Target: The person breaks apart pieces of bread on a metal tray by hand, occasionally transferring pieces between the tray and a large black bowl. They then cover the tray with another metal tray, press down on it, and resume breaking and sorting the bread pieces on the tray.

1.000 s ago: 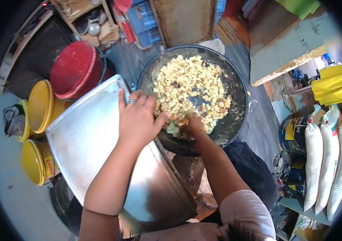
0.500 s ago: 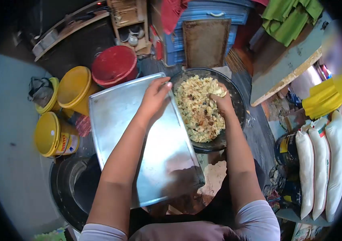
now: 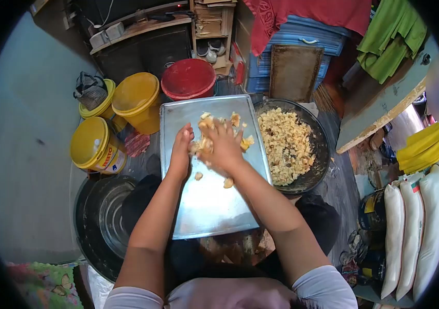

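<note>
A shallow metal tray [image 3: 209,208] lies in front of me, with several crumbly, bread-like pieces [image 3: 248,142] scattered over its upper half. My right hand [image 3: 223,144] is over the pieces, its fingers spread and slightly blurred. On the tray's left side rests my left hand [image 3: 180,152], its fingers stretched upward beside the pieces and holding nothing. To the right of the tray, a wide black basin [image 3: 322,159] holds a heap of the same pale yellow and brown pieces [image 3: 286,147]. The pieces directly beneath my right palm are partly hidden.
Yellow lidded buckets [image 3: 136,102] and a red lidded bucket [image 3: 188,79] stand at the back left. An empty black tub [image 3: 93,216] sits at lower left. Long white filled bags [image 3: 393,232] lean at right. A worn brown board [image 3: 295,72] stands against blue drawers [image 3: 307,33].
My right hand has moved left from the basin onto the tray, where pieces now lie. My left hand has shifted from the tray's top edge to its left side. The view has shifted.
</note>
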Demonstrator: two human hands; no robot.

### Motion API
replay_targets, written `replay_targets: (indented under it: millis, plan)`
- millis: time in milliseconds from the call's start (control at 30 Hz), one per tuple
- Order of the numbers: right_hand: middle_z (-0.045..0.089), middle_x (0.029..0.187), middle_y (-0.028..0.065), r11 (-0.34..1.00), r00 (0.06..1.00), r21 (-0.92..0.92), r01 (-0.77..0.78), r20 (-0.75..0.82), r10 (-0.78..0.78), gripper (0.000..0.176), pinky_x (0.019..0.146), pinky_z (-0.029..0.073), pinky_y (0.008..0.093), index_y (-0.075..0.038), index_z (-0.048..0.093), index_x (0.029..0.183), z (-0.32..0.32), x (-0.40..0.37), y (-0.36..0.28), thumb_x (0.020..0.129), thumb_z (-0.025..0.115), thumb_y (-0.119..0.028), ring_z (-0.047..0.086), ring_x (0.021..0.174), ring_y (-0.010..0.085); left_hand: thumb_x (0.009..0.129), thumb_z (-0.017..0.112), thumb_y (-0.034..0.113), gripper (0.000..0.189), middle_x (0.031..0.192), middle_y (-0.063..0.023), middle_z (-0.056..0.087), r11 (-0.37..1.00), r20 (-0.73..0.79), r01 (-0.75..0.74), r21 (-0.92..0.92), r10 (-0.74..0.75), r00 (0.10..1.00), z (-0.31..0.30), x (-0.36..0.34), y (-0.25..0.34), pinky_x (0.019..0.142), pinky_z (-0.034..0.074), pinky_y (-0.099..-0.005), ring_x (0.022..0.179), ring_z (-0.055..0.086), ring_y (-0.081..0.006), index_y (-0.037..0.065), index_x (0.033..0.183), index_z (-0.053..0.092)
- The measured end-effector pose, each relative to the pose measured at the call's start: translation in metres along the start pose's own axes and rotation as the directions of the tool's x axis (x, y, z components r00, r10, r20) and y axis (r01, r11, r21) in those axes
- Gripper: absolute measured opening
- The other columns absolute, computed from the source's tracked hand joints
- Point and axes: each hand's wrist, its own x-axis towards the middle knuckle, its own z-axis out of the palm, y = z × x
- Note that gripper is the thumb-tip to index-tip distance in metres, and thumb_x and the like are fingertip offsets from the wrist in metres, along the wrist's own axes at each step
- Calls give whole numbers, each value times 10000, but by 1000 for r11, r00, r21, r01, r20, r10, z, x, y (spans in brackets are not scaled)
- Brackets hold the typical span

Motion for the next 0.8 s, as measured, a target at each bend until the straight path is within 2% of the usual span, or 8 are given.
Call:
replay_targets:
  millis: [167,233,267,367,467,600,700,800]
  plan:
    - [240,1499,133,973,963,-135,185,220,-153,722,1014,90,730,-208,447,1345,-10,-61,-35,722,704,-466,144,1387,411,966,458,380,542,1354,-177,424,992,55,-81,99,76,996,-13,-41,-2,1072,274,-362,1283,374,-291,13,1359,396]
    - [228,1504,129,956,945,-147,253,250,-212,718,1009,88,736,-213,448,1342,-9,-83,-34,723,701,-475,146,1383,422,960,472,333,492,1333,-206,434,831,194,-337,442,278,941,-20,-53,-2,1070,282,-374,1275,385,-318,19,1335,423]
    - [218,1508,124,947,927,-136,292,282,-246,707,1009,88,737,-216,447,1344,-10,-93,-32,734,691,-477,150,1382,426,933,514,296,458,1309,-232,442,803,195,-357,477,300,934,-19,-62,0,1061,299,-395,1255,399,-358,24,1298,460]
    - [205,1514,125,926,891,-127,355,346,-294,665,1018,79,728,-240,424,1367,-13,-124,-19,783,650,-463,156,1381,429,904,560,268,440,1305,-242,445,684,341,-387,618,210,916,-24,-90,6,1046,318,-416,1236,411,-379,33,1269,490]
    - [194,1513,155,877,833,21,479,302,-463,630,1045,55,691,-278,386,1399,-12,-148,9,836,584,-481,151,1388,415,854,621,273,405,1307,-222,454,578,501,-497,648,168,849,-27,-115,13,1040,326,-451,1241,400,-415,55,1187,547]
    - [193,1495,217,932,923,30,361,134,-362,686,1067,41,653,-226,376,1407,-7,-151,29,834,554,-560,164,1384,415,839,634,286,391,1332,-216,432,361,512,-509,782,94,854,-22,-142,28,1058,284,-498,1277,362,-421,55,1146,560]
    - [225,1480,222,978,975,51,202,83,-206,751,1077,55,633,-168,368,1410,-9,-133,24,816,560,-585,201,1372,414,795,676,302,469,1353,-213,407,324,407,-451,832,196,892,-20,-149,21,1051,299,-496,1263,372,-436,45,1168,555]
    - [245,1470,226,966,955,88,242,155,-253,781,1084,60,621,-143,361,1409,-8,-134,13,809,554,-603,245,1354,418,813,650,344,510,1391,-218,367,318,444,-474,821,164,881,-15,-157,20,1063,266,-514,1306,312,-439,40,1205,533]
